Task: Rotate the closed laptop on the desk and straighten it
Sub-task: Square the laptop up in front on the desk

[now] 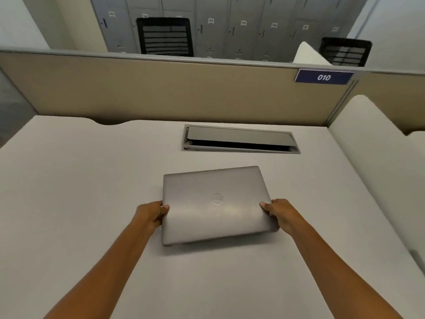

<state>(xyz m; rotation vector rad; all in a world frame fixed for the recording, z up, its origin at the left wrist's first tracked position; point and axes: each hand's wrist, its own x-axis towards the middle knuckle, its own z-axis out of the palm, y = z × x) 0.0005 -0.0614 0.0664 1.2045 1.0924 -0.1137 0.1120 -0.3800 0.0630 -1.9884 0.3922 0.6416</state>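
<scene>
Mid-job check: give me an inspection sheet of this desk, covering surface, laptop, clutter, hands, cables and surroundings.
Surface: pale desk, with a cable hatch whose flap is ajar.
Job's things: laptop, closed, slightly askew to the desk edge.
Clutter: nothing seen.
Grippers: left hand grips the laptop's left edge, right hand its right edge; thumbs on the lid.
Cables: nothing seen.
Surroundings: beige partition with sign reading 010; black chairs and grey lockers beyond.

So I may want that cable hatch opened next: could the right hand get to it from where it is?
Probably yes. The right hand grips the laptop, so it must let go first; the desk between it and the cable hatch is bare.
</scene>
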